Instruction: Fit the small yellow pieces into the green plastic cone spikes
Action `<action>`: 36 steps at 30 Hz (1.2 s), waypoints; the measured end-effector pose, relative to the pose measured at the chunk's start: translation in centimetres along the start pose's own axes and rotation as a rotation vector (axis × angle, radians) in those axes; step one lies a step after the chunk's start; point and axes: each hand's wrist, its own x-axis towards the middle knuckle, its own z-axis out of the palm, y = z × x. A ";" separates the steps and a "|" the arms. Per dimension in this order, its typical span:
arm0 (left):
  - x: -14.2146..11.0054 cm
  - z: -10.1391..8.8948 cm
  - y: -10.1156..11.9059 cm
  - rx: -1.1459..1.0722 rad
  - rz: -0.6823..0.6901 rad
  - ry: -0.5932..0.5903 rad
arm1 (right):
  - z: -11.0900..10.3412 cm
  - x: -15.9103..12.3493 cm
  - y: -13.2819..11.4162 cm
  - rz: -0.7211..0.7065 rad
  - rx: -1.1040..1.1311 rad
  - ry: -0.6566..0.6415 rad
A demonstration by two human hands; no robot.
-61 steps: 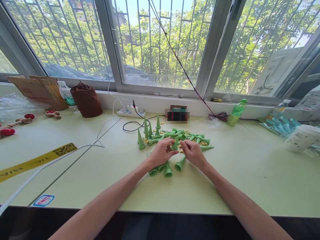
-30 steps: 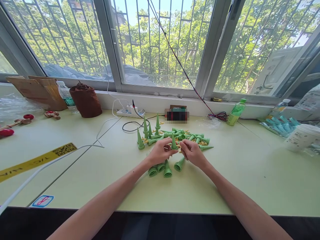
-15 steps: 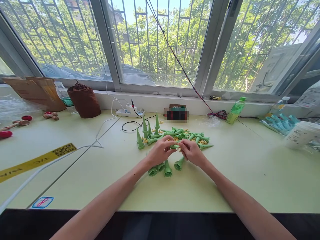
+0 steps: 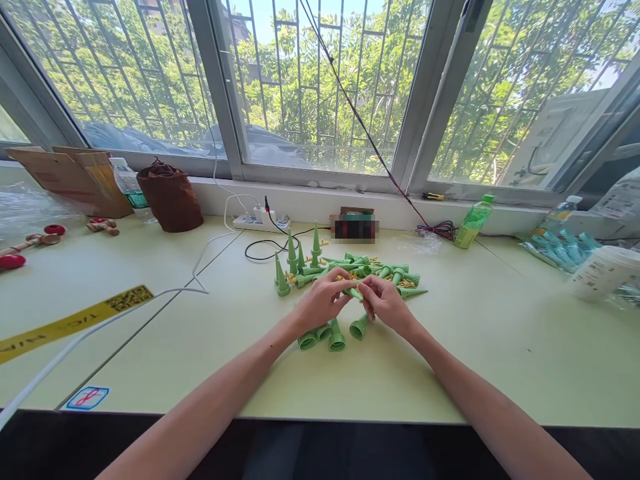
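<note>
My left hand (image 4: 320,303) and my right hand (image 4: 385,303) meet above the pale green table (image 4: 450,360), both pinching one green plastic cone (image 4: 353,292) that lies sideways between their fingertips. Behind them is a pile of green cones (image 4: 380,270) mixed with small yellow pieces. Several cones stand upright (image 4: 295,260) at the pile's left. Under my wrists lie a few more cones (image 4: 330,335) with their wide ends toward me.
A white cable (image 4: 150,297), yellow tape (image 4: 75,323) and a power strip (image 4: 260,223) lie left and behind. A brown bag (image 4: 170,197), cardboard box (image 4: 70,177), green bottle (image 4: 473,223), white tub (image 4: 603,273) and blue items (image 4: 563,247) ring the table.
The cone between my hands has tipped from upright to lying sideways. Both hands have stayed in the same spot, fingers working on it.
</note>
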 end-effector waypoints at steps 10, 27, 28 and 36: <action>0.1 0.5 0.0 -0.042 -0.017 0.093 | 0.3 0.1 -0.1 -0.032 0.026 0.057; 0.0 0.7 -0.1 0.008 -0.049 0.080 | 0.1 -0.1 0.4 -0.111 -0.140 0.087; 0.0 0.7 -0.2 0.011 -0.051 0.075 | 0.1 0.0 0.4 -0.111 -0.153 0.085; -0.2 0.6 -0.1 0.062 0.003 0.000 | -0.1 -0.1 0.4 -0.129 -0.298 0.104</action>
